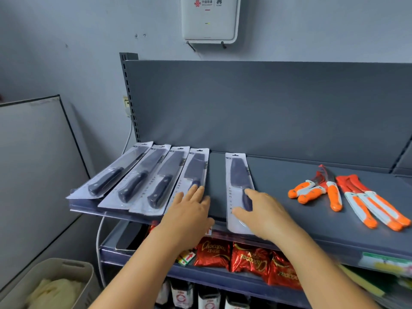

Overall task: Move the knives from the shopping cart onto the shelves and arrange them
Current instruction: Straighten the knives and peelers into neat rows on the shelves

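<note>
The arranging step is in hand: the packaged knives already lie on the top shelf (312, 219), and the shopping cart is out of view. Take the fifth knife pack (239, 186) as the landmark. It lies alone, handle toward the shelf's front edge. Just to its left, across a bare strip of shelf, four like packs sit in an overlapping fan; the nearest of them, the fourth knife pack (194, 175), lies under the left hand (191, 210), whose grip is spread, fingers straight and pressing flat on the card. The right hand (263, 212) rests on the landmark pack's lower half, its grip likewise spread, fingers extended over the dark handle and pinching nothing. Well to the right of the landmark lies a loose cluster of orange-handled knives (347, 197). The next move probably calls for sliding the lone pack leftward to close the gap, keeping it flat and matching the row's slant.
</note>
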Tool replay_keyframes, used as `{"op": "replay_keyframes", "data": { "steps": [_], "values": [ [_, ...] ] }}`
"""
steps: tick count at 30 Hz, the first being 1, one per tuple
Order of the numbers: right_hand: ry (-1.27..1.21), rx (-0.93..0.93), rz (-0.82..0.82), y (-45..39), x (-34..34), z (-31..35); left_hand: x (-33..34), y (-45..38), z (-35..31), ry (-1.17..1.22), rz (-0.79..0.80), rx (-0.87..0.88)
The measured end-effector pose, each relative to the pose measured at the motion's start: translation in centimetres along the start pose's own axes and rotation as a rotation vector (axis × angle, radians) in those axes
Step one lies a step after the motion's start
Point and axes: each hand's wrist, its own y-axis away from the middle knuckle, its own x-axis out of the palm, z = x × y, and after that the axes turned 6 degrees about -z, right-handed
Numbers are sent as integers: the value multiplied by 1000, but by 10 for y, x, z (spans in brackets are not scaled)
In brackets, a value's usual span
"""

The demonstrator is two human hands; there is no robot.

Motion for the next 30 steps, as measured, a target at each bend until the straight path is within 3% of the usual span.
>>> {"op": "replay_keyframes", "data": {
  "steps": [15, 30],
  "values": [
    [6, -109, -143, -9, 26, 38, 3, 4, 25, 348, -73, 114],
    [68, -53, -84, -4, 33, 44, -1, -1, 31, 133, 14, 222]
  ]
}}
